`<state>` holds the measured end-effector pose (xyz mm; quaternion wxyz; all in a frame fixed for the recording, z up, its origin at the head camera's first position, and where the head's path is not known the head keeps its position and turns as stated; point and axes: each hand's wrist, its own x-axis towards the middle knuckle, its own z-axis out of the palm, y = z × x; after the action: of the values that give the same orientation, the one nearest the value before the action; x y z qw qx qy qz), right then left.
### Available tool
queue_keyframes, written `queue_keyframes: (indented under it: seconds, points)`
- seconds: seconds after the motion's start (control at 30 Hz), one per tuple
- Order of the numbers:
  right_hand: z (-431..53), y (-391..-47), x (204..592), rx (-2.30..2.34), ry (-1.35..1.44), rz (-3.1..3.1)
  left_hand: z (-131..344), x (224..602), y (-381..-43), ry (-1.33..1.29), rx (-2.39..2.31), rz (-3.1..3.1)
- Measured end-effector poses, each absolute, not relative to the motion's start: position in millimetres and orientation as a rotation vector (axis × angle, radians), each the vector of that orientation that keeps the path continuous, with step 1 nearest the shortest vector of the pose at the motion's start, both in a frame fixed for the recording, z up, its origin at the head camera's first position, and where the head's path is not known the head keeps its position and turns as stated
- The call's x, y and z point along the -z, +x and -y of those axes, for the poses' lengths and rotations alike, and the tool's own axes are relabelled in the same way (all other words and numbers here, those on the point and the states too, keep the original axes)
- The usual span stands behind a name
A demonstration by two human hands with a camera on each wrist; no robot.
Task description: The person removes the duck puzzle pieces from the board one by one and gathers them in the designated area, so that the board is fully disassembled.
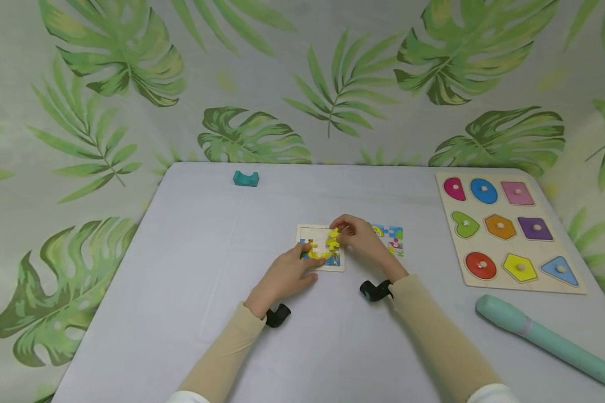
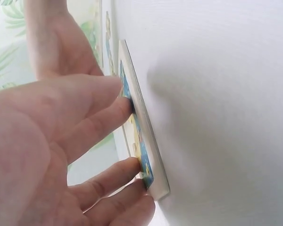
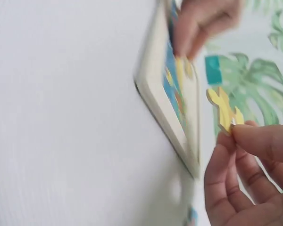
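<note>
My right hand [image 1: 362,238] pinches a yellow puzzle piece [image 3: 221,109] between thumb and fingertip, the piece lifted clear near the right edge of a small wooden puzzle board [image 1: 315,232]. My left hand [image 1: 286,275] lies at the board's lower left, grasping nothing, fingers extended and spread, tips touching the board and what is set in it. Fitted pieces [image 1: 336,260], blue and yellow, fill the lower part of the board; the upper part shows bare pale wood. Just right of the board, partly behind my right hand, a patch of multicoloured puzzle pieces [image 1: 396,234] lies on the surface [image 1: 206,240]. Each wrist carries a black device, left [image 1: 278,316] and right [image 1: 375,291]; beige sleeves [image 1: 441,330] run back along both forearms. Further right: a pale wooden shape board [image 1: 489,245], nine coloured knobbed shapes in three rows, heart and hexagon among them. Nearer me than that board, a mint-green stick [image 1: 564,348] with a thicker rounded end lies aslant. Far side, left of centre: a small teal block [image 1: 246,180], its top notched in a curve. Behind everything, a pale cloth [image 1: 262,84] printed with green leaves.
</note>
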<state>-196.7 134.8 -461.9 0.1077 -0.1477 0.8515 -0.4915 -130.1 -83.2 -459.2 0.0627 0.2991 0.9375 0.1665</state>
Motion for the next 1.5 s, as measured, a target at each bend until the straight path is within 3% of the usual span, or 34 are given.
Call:
queue_keyframes:
  seconds: [0.5,1.07,1.5]
  points:
    - [-219.5,-193.6,453.7,1.402,-0.295,-2.495,89.2,461.2,-129.5,0.905,-0.572,-2.799]
    - [-209.1,-188.0,464.2,1.012,-0.456,-2.832,91.7,462.7,-130.3,0.880,-0.616,-2.799]
    - [-166.5,-184.7,457.6,1.227,-0.552,-2.715,116.3,460.1,-132.7,0.882,-0.803,-2.749]
